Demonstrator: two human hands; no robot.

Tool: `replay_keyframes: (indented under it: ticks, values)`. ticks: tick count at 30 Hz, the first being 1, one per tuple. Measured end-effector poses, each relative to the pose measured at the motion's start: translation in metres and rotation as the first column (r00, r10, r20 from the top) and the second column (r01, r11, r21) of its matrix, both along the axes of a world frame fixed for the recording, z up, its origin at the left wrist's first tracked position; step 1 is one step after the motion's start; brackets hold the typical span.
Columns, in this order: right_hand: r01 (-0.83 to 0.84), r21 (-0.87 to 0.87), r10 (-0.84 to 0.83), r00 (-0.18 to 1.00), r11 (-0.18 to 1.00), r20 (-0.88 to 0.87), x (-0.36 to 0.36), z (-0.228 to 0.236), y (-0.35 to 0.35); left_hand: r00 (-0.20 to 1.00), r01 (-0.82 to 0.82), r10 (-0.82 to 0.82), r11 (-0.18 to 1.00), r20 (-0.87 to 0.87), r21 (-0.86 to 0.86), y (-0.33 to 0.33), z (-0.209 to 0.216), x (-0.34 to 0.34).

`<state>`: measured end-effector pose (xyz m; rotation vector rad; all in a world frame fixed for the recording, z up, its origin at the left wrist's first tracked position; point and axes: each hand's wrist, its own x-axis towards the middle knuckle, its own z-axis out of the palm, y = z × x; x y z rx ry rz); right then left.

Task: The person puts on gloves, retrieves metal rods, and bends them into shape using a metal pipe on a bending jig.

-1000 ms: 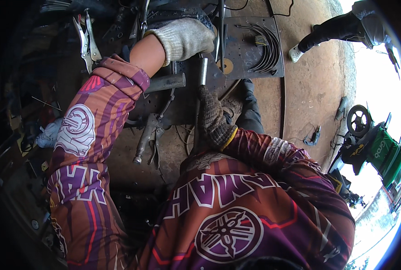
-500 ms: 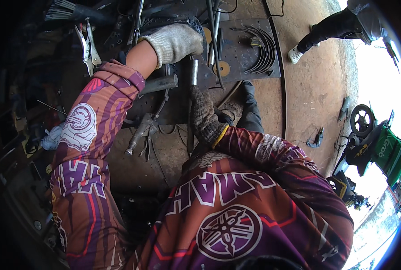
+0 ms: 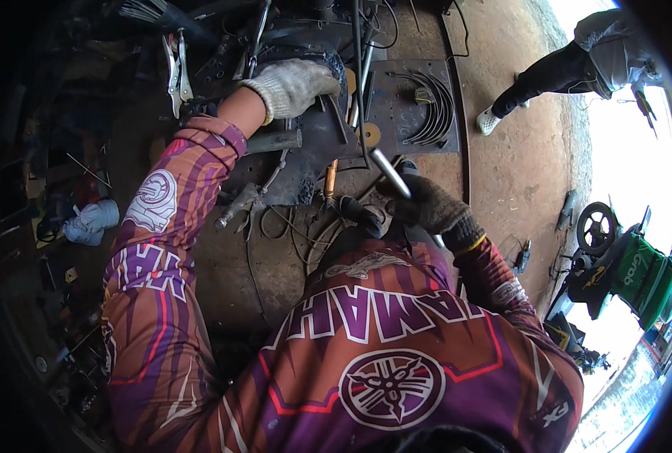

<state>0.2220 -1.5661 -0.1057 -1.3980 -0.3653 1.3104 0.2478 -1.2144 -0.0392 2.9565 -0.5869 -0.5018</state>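
The right hand (image 3: 430, 208), in a dark work glove, has its fingers closed around a short silvery metal rod (image 3: 391, 174). The rod sticks out of the top of the fist and slants up and to the left, its long axis pointing toward the dark steel workpiece (image 3: 306, 147) that lies on the floor ahead of the person. The free tip of the rod stands close to the right edge of that workpiece but apart from it, just below a small round yellow disc (image 3: 369, 135).

The left hand (image 3: 294, 84), in a pale knitted glove, is stretched further forward and rests on the upper part of the same workpiece, its fingers curled down over the dark metal; whether they grip it or only press on it, I cannot tell. A grey tube (image 3: 274, 140) lies crosswise just under the left wrist.

So the rod lies between the two hands, held only by the right, and its tip is nearer the left hand's resting place than the right fist is. Beyond the disc lies a flat steel plate (image 3: 396, 113) carrying curved wire pieces (image 3: 436, 113)
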Motion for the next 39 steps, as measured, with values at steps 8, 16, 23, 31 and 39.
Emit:
replay_keyframes:
  ticks: [8,16,23,31,39]
  values:
    - [0.168,-0.205,-0.106,0.954,0.964,0.281,0.047,0.034,0.082,0.960,-0.266,0.276,0.951,0.039,-0.158,-0.005,0.095,-0.017]
    - [-0.062,-0.255,0.239,0.609,0.965,0.756,0.082,-0.002,0.149,0.798,-0.331,0.433,0.896,0.418,-0.296,-0.038,0.157,-0.089]
    - [0.068,-0.043,-0.067,0.998,0.997,0.017,0.082,-0.008,0.160,0.360,-0.499,0.912,0.365,0.196,-0.786,-0.141,0.103,-0.150]
    - [0.080,0.227,0.111,0.689,0.971,-0.716,0.095,0.043,0.143,0.179,-0.559,0.979,0.021,-0.096,-0.829,-0.197,0.050,-0.115]
    - [-0.681,0.032,0.542,0.609,0.731,0.579,0.114,0.084,0.106,-0.034,-0.549,0.999,-0.052,-0.039,-0.834,-0.194,0.011,-0.114]
